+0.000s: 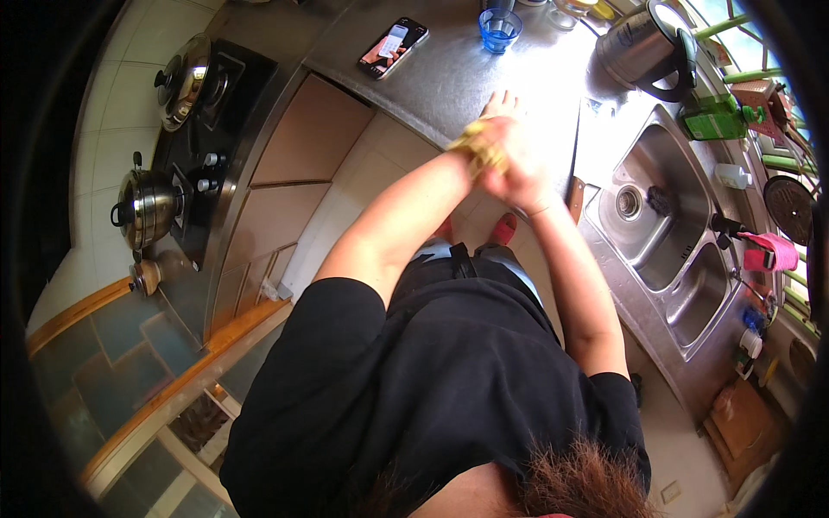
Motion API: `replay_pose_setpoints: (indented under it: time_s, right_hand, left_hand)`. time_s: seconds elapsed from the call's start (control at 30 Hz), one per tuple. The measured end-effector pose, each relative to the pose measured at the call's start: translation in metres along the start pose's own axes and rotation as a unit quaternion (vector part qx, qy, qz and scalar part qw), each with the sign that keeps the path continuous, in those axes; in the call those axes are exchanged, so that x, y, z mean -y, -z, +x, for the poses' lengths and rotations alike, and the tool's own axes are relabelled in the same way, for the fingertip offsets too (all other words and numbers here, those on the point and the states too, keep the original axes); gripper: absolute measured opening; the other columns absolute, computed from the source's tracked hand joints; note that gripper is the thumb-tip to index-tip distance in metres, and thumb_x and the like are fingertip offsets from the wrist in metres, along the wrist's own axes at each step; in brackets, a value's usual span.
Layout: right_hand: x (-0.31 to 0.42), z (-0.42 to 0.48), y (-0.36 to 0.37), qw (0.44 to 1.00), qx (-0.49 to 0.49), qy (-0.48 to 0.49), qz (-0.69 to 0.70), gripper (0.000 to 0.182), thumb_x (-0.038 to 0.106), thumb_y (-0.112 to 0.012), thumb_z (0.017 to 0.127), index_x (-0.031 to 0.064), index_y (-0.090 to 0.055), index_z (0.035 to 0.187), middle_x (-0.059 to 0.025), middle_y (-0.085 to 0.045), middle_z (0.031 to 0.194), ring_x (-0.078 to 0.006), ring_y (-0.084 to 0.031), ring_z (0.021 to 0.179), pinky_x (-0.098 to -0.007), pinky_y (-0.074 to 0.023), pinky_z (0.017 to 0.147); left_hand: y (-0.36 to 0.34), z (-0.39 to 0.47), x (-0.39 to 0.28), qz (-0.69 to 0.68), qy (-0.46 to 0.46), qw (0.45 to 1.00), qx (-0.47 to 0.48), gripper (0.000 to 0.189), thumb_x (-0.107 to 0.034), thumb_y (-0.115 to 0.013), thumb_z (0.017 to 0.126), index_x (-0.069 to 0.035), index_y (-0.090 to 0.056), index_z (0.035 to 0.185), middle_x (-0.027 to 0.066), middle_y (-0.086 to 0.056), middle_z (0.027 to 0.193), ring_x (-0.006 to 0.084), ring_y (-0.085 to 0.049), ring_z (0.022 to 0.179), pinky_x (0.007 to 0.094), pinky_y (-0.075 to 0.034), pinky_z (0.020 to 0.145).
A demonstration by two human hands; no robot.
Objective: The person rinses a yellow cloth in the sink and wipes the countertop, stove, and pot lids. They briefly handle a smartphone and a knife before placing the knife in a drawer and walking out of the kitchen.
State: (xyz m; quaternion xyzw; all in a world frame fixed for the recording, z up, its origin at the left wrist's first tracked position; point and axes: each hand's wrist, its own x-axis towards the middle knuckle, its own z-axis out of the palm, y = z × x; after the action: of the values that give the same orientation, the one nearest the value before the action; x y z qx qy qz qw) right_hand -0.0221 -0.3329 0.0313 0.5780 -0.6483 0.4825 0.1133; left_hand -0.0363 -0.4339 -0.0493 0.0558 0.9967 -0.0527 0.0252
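My left hand reaches out over the steel countertop, fingers spread and washed out by glare. A crumpled yellow cloth-like item lies around or against my left wrist. My right hand is closed over that wrist and the yellow item; motion blur hides exactly how the fingers sit. Beside my right forearm, a knife with a brown handle rests at the counter's edge, its blade pointing away from me.
Ahead are a smartphone, a blue glass and a steel electric kettle. A double-bowl sink is on the right, near a green bottle. Leftward, a pot and a lidded pan stand on the gas stove.
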Motion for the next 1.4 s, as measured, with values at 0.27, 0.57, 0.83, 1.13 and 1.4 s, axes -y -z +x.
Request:
replay_pose_setpoints:
  time_s: [0.27, 0.57, 0.83, 1.13, 1.4]
  right_hand:
    - [-0.049, -0.067, 0.018, 0.863, 0.059, -0.469, 0.177, 0.039, 0.033, -0.046, 0.098, 0.0025, -0.062, 0.117, -0.0182, -0.064, 0.113, -0.0332, -0.062, 0.105, -0.0398, -0.0466, 0.094]
    - [-0.022, -0.063, 0.048, 0.397, -0.318, -0.418, 0.752, 0.040, 0.023, -0.054, 0.095, 0.0031, -0.052, 0.129, -0.0140, -0.062, 0.117, -0.0252, -0.061, 0.105, -0.0417, -0.0495, 0.095]
    - [-0.084, -0.145, 0.166, 0.654, -0.332, -0.571, 0.369, 0.054, 0.041, -0.037, 0.096, 0.0052, -0.051, 0.134, -0.0123, -0.062, 0.120, -0.0250, -0.061, 0.102, -0.0388, -0.0501, 0.088]
    - [-0.110, -0.112, 0.130, 0.916, 0.238, -0.299, -0.122, 0.044, 0.036, -0.051, 0.096, 0.0134, -0.057, 0.133, -0.0165, -0.043, 0.145, -0.0374, -0.036, 0.136, -0.0483, -0.0262, 0.114]
    - [-0.121, -0.119, 0.074, 0.924, 0.309, -0.151, -0.167, 0.053, 0.030, -0.053, 0.096, 0.0181, -0.042, 0.146, -0.0136, -0.040, 0.150, -0.0333, -0.032, 0.142, -0.0481, -0.0217, 0.118]
  left_hand:
    - [0.054, -0.027, -0.016, -0.176, -0.140, 0.958, 0.180, 0.019, -0.022, -0.057, 0.083, -0.010, -0.070, 0.091, 0.0138, -0.070, 0.098, 0.0258, -0.065, 0.097, 0.0383, -0.051, 0.085]
    - [0.056, -0.014, -0.047, -0.926, 0.213, 0.284, -0.128, 0.015, -0.004, -0.051, 0.091, 0.001, -0.058, 0.103, 0.0089, -0.062, 0.071, 0.0114, -0.056, 0.051, 0.0226, -0.047, 0.048]
    - [0.036, -0.013, -0.132, -0.405, 0.176, 0.874, 0.201, 0.053, -0.051, -0.070, 0.077, 0.001, -0.068, 0.087, 0.0225, -0.070, 0.089, 0.0352, -0.069, 0.089, 0.0445, -0.054, 0.078]
    - [0.023, -0.022, -0.116, -0.350, 0.290, 0.877, 0.153, 0.048, -0.040, -0.066, 0.072, -0.003, -0.059, 0.101, 0.0206, -0.068, 0.098, 0.0385, -0.067, 0.093, 0.0490, -0.052, 0.083]
    - [-0.016, -0.066, -0.060, -0.240, 0.204, 0.949, 0.037, 0.035, -0.029, -0.065, 0.085, -0.004, -0.052, 0.106, 0.0169, -0.058, 0.102, 0.0353, -0.063, 0.092, 0.0477, -0.053, 0.077]
